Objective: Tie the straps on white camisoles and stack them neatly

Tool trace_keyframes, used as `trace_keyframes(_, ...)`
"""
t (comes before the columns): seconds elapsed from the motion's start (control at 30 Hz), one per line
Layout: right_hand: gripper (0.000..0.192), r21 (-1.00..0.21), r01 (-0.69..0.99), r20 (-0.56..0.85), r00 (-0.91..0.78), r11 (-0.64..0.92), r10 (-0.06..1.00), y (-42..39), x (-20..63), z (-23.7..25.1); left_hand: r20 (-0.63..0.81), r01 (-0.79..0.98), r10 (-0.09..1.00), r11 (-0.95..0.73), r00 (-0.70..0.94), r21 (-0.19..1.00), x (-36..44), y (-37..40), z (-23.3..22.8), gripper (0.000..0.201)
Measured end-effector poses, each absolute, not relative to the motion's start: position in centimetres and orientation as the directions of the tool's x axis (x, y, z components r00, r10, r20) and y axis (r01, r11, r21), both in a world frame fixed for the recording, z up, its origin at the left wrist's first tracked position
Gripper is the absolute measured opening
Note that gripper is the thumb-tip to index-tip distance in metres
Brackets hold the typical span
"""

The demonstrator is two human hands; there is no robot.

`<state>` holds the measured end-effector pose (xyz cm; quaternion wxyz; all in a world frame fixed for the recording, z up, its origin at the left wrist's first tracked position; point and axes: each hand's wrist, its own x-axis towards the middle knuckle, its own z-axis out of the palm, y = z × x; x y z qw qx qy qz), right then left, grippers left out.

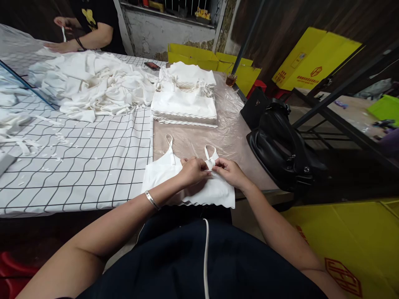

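Note:
A white camisole top with thin straps and a wavy hem lies flat at the table's front edge, its hem towards me. My left hand is closed in a pinch on the top's upper edge, at the base of the right-hand strap. Close beside it, my right hand pinches the same spot from the other side. The strap stands up in a loop between and beyond my fingers. The other strap lies looped at the left. My fingertips partly hide the fabric they grip.
Behind the top stand neat stacks of folded white tops. A loose heap of white garments covers the left table, where a person works. A black handbag sits at the right edge. Yellow boxes and a glass are farther off.

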<state>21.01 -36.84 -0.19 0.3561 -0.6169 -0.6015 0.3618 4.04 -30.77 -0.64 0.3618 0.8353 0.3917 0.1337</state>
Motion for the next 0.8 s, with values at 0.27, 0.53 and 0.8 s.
trace_keyframes(0.27,0.017,-0.88,0.474,-0.001,0.04,-0.02,0.999,-36.9,20.4,-0.7,-0.048,0.563,0.753,-0.446,0.656,0.696,4.4,-30.9,-0.7,0.019)
trace_keyframes(0.53,0.023,-0.984,0.15,-0.063,0.239,-0.101,0.969,-36.8,19.0,-1.5,0.162,0.586,0.712,-0.667,0.684,0.46,3.0,-33.6,-0.8,0.026)
trace_keyframes(0.8,0.016,-0.896,-0.337,-0.383,0.261,-0.289,0.886,-30.7,20.8,1.7,0.13,0.209,0.253,-0.936,0.959,0.284,-0.3,-36.6,-4.6,0.076)
